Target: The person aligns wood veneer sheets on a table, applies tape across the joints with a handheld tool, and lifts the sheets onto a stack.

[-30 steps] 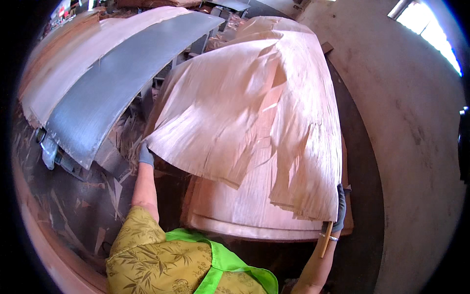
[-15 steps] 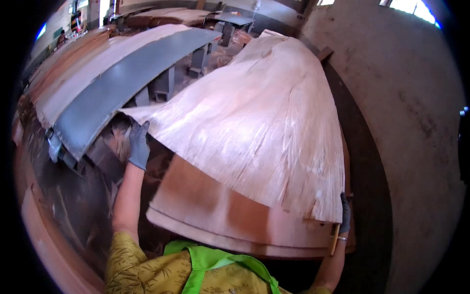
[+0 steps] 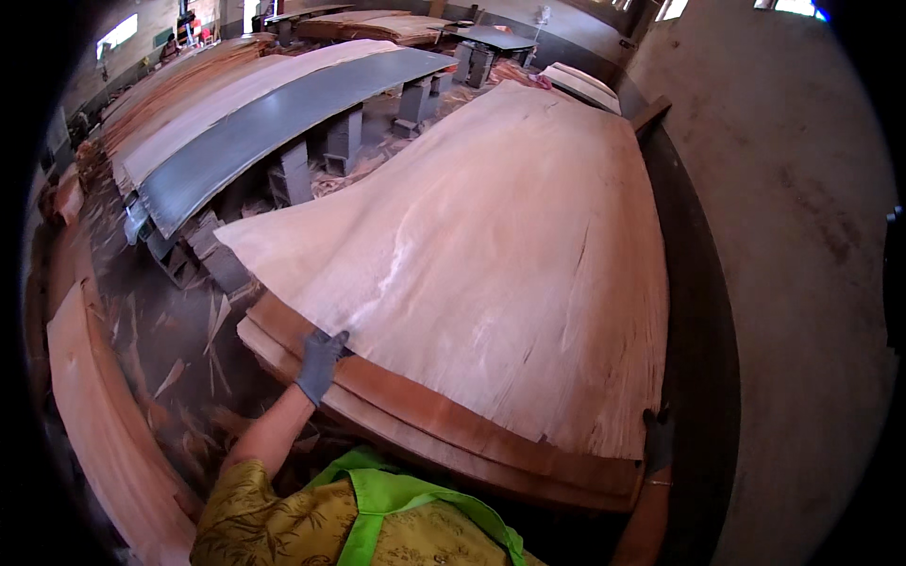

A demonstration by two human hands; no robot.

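A large pale wood veneer sheet spreads over a stack of reddish-brown veneer. Its left corner flares out past the stack's side. My left hand, in a grey glove, is closed on the sheet's near edge, left of the middle. At the near right corner my right hand, in a dark glove, grips the sheet's side edge; its fingers are partly in shadow. A few splits run lengthwise through the sheet's right half.
To the left, a long grey board rests on grey blocks, beside more veneer piles. A bare wall stands close on the right. Veneer scraps litter the floor near a long loose sheet.
The veneer sheet has come down flatter over the stack. My left hand has moved right and nearer, from the flared corner to the near edge. The stick by my right hand no longer shows.
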